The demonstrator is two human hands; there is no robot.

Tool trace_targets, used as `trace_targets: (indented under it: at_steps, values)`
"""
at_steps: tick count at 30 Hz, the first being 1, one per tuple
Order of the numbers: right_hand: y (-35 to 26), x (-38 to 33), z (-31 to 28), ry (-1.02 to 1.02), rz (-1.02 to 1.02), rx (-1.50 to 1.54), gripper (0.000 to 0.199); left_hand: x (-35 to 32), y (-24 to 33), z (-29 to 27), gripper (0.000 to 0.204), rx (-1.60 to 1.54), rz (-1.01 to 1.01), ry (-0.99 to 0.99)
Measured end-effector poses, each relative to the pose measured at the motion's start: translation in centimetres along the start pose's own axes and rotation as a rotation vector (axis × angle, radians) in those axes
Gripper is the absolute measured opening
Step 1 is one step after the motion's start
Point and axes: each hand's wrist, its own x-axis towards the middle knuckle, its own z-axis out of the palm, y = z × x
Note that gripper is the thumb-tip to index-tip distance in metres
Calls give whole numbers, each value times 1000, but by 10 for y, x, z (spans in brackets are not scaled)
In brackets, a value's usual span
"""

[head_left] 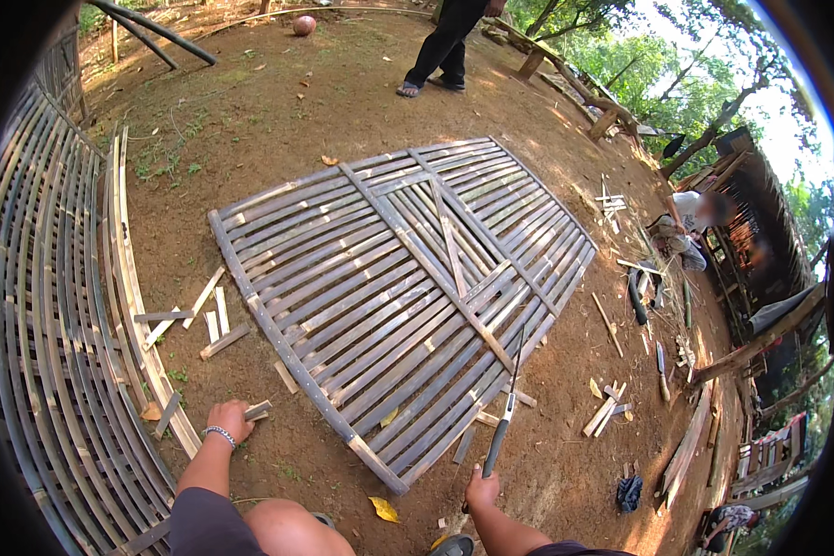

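Observation:
My left hand (230, 422), with a chain bracelet at the wrist, is closed around a short split-bamboo piece (259, 410) low over the soil. My right hand (481, 489) grips the grey handle of a long, thin-bladed saw (499, 443). Its narrow dark blade points away from me, over the near right corner of a large bamboo slat panel (343, 426). That panel lies flat on the ground, with crosswise strips and a diagonal strip on it. Fine detail of the blade is too small to tell.
Another bamboo slat panel (42, 343) and long strips (125, 250) lie at left. Short offcuts (224, 341) are scattered about. A knife (662, 372) rests on the ground at right. One person (442, 46) stands beyond the panel; another (688, 222) crouches at right.

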Motion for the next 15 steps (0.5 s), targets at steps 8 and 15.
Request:
trace_targets:
  at_steps: [8, 15]
  values:
    - [-48, -1, -35, 5, 11, 88, 37, -37, 2, 0, 41, -638, -332, 9]
    - [-87, 86, -59, 21, -84, 298, 35, -99, 14, -16, 21, -1555, -450, 319]
